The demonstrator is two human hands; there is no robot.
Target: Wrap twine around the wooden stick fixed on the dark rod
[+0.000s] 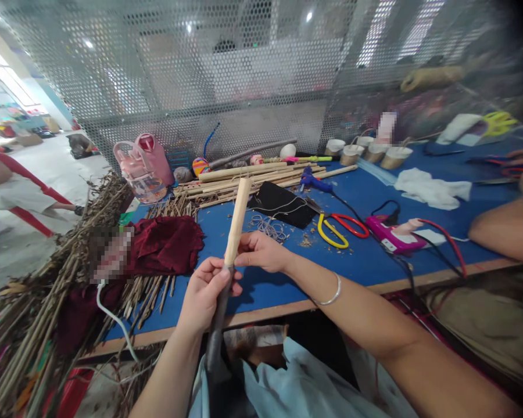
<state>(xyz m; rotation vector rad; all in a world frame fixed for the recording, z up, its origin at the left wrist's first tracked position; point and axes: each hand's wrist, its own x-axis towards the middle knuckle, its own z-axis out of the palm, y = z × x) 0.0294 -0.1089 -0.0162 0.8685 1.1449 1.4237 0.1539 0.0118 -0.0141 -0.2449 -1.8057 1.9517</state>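
My left hand (211,287) is wrapped round a grey rod (217,331), just below the spot where it meets a pale wooden stick (239,217). The stick points up and tilts slightly right. At the lower end of that stick, my right hand (261,252) pinches it between thumb and fingers, close to my left hand. Behind the hands lie a black cloth piece (283,204) and a tangle of thin cord (268,227). Scissors (333,229) with one yellow and one red handle rest to the right.
Bundled dry stalks (39,290) and a dark red cloth (168,245) lie at left, near a pink water bottle (142,180). A blue glue gun (314,181), a magenta power strip (394,235) and white cups (396,157) stand right. Another person's arm (505,220) rests at the right edge.
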